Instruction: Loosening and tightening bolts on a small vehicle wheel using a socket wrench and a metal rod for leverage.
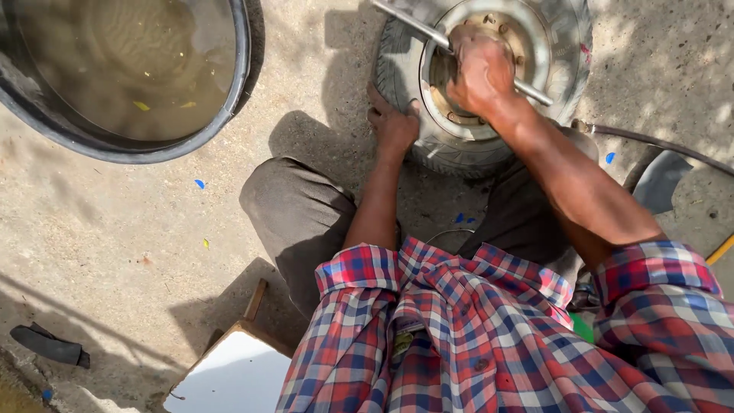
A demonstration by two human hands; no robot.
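A small wheel lies flat on the concrete ahead of my knees, its grey tyre (451, 157) around a pale metal rim (539, 46). My left hand (393, 122) presses on the tyre's near left side. My right hand (480, 70) is closed around a long metal bar (409, 21) that crosses the rim's hub from upper left to lower right. My plaid sleeves and grey trousers fill the lower middle of the view.
A large black tub (233, 107) of murky water stands at the upper left. A dark hose (657, 141) runs along the right. A wooden-edged white board (237, 375) lies at the bottom, and a black rubber scrap (50, 346) at the lower left.
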